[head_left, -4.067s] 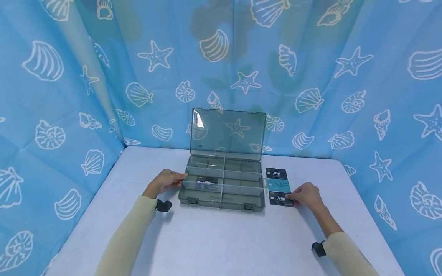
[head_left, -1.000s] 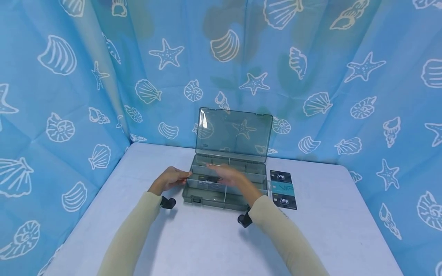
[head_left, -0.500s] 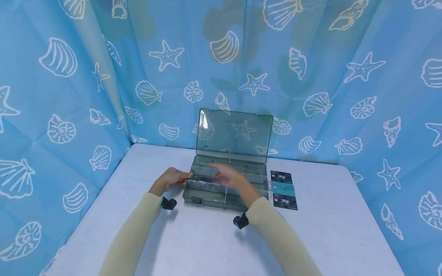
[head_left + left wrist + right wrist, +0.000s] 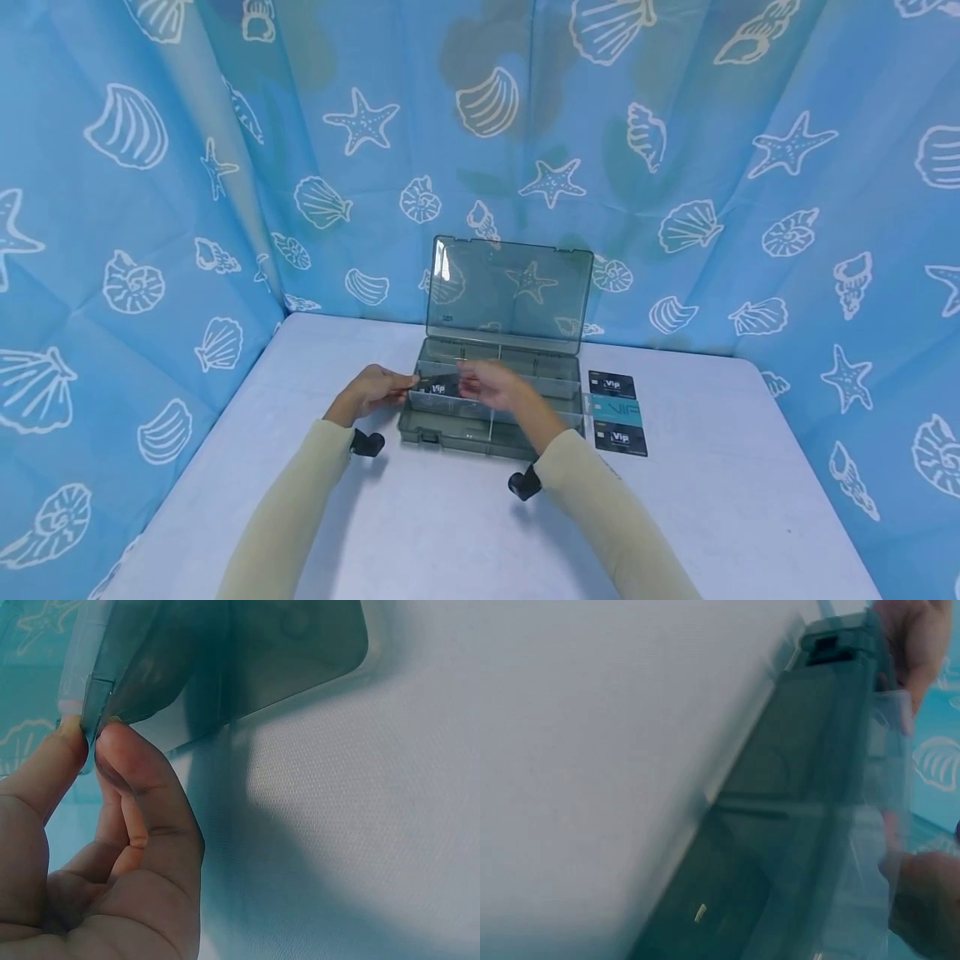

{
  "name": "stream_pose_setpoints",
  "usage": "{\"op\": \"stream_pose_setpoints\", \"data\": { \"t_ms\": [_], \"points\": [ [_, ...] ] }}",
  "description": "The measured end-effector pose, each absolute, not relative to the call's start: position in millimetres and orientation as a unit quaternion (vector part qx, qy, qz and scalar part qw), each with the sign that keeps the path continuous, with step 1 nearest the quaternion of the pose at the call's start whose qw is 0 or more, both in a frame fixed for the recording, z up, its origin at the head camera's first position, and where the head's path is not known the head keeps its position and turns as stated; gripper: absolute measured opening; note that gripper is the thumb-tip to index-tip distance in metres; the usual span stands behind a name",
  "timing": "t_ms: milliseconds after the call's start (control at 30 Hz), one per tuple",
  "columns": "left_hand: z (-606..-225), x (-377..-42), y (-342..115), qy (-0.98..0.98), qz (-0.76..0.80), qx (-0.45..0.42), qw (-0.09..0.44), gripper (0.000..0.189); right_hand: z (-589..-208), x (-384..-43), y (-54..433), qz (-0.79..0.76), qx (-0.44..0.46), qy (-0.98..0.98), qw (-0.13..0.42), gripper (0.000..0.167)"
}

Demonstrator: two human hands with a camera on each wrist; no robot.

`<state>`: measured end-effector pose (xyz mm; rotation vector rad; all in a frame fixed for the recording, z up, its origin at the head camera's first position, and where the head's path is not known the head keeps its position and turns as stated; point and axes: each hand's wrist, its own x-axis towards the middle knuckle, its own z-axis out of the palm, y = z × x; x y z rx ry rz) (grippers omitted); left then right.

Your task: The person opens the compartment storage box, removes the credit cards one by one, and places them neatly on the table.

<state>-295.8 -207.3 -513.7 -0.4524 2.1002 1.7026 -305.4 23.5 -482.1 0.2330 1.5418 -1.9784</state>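
Note:
A smoky grey compartment box stands on the table, its see-through lid raised at the back. My left hand pinches the box's left wall between thumb and index finger; the left wrist view shows that fingertip against the wall. Over the middle row, my right hand holds the right end of a black Vip card, which lies tilted in the left middle compartment. In the right wrist view my right hand is partly cut off beyond the clear divider.
To the right of the box, three cards lie in a column: a black Vip card at the back, a teal card in the middle and another black card in front. A blue curtain with shell prints hangs behind the white table.
My right hand has come from the cards on the right into the box. Over the last second the black card there has risen and tilted. My left hand stays on the box's wall.

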Motion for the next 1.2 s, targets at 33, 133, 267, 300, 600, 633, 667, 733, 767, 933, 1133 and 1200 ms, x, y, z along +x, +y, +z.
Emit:
{"op": "stream_pose_setpoints", "data": {
  "t_ms": [33,133,267,300,600,633,667,733,767,933,1133,1200],
  "points": [
    [-514,-296,-207,0.751,0.609,-0.161,0.2,0.034,-484,-305,23,-0.744,0.078,0.594,0.297,0.045],
    [-513,-296,-207,0.749,0.611,-0.157,0.202,0.036,-489,-303,23,-0.717,0.042,0.638,0.277,0.029],
    [-512,-297,-207,0.748,0.611,-0.161,0.205,0.035,-491,-298,23,-0.659,-0.019,0.714,0.236,0.022],
    [-511,-297,-207,0.748,0.61,-0.163,0.206,0.034,-492,-296,23,-0.644,-0.028,0.731,0.224,0.021],
    [-511,-297,-207,0.753,0.603,-0.169,0.203,0.036,-494,-293,15,-0.592,-0.015,0.79,0.157,0.016],
    [-511,-296,-207,0.752,0.604,-0.169,0.203,0.036,-494,-293,15,-0.59,-0.016,0.792,0.155,0.016],
    [-512,-297,-207,0.75,0.607,-0.17,0.203,0.036,-494,-293,15,-0.59,-0.016,0.793,0.154,0.016],
    [-513,-297,-207,0.748,0.609,-0.167,0.205,0.036,-494,-292,15,-0.595,-0.016,0.789,0.15,0.015],
    [-513,-297,-207,0.747,0.61,-0.166,0.206,0.037,-493,-291,16,-0.599,-0.018,0.787,0.147,0.015],
    [-513,-296,-208,0.743,0.615,-0.162,0.206,0.038,-492,-289,16,-0.62,-0.023,0.773,0.129,0.015],
    [-514,-295,-208,0.743,0.618,-0.158,0.203,0.038,-487,-289,27,-0.64,-0.003,0.759,0.117,0.014],
    [-513,-295,-207,0.744,0.617,-0.159,0.2,0.037,-484,-289,35,-0.652,0.005,0.748,0.124,0.015]
  ]
}}
